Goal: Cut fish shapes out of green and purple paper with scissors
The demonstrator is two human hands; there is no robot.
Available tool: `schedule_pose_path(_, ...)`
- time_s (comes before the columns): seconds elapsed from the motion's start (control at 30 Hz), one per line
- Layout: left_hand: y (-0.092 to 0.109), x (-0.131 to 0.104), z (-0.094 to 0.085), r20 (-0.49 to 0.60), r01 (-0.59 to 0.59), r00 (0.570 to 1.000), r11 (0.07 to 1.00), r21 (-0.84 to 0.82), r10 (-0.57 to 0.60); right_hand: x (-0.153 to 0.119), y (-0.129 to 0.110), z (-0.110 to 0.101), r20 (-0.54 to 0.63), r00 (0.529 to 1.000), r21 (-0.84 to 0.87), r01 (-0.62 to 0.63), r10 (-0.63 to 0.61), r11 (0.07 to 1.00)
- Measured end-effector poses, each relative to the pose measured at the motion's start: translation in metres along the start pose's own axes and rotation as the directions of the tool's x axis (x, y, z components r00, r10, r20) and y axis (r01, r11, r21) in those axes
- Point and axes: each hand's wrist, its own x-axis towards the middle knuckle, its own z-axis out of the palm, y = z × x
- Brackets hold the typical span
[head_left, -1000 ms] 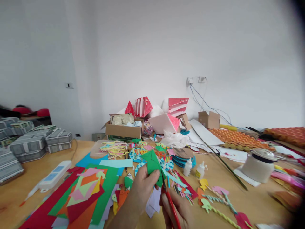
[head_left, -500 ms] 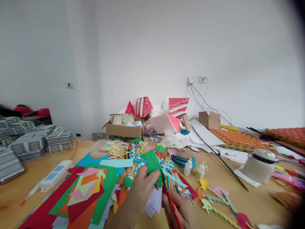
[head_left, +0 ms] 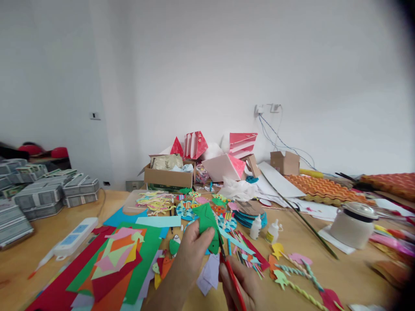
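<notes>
Pinched between thumb and fingers of my left hand (head_left: 194,248) is a piece of green paper (head_left: 206,216) with drawn lines on it, held up over the table. My right hand (head_left: 241,280) grips red-handled scissors (head_left: 234,280), whose dark blades point up and touch the paper's right edge. How far apart the blades stand is hard to make out. Below the hands lie pale purple paper pieces (head_left: 210,273). Left of my left wrist are paper fish cut-outs (head_left: 166,266), orange and yellow among them.
Layered coloured sheets (head_left: 142,268) and a white power strip (head_left: 75,235) lie on the left. Glue bottles (head_left: 256,227), a lidded white pot (head_left: 353,226) and twisted paper cords (head_left: 303,293) are on the right. A cardboard box (head_left: 168,177) stands behind finished cut-outs.
The green paper and my left hand have shifted slightly, with the paper tilted a little differently. The scissors have moved slightly left along its right edge.
</notes>
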Motion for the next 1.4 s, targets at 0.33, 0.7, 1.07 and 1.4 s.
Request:
schedule_pose_path(0.33, -0.0069, 0.0009, -0.002, 0.073, 0.026, 0.997, 1.0, -0.013, -0.025, -0.0022, -0.0015, -0.0009, -0.036, 0.999, 0.054, 0.019, -0.018, 0.998)
schedule_pose_path(0.7, -0.0049, 0.0012, -0.0022, 0.067, 0.046, 0.997, 0.998, -0.034, -0.044, 0.0013, -0.001, -0.0064, -0.106, 0.99, -0.04, 0.086, -0.09, 0.996)
schedule_pose_path(1.07, -0.0048, 0.0003, -0.0025, 0.016, 0.005, 1.0, 1.0, -0.013, -0.004, -0.0003, 0.0028, -0.0022, -0.029, 0.998, -0.069, 0.046, -0.048, 0.997)
schedule_pose_path(1.4, 0.0014, -0.0021, -0.0011, 0.023, 0.08, 0.997, 0.995, -0.066, -0.079, -0.0016, -0.0011, -0.0039, -0.02, 0.999, -0.096, 0.042, -0.044, 0.994)
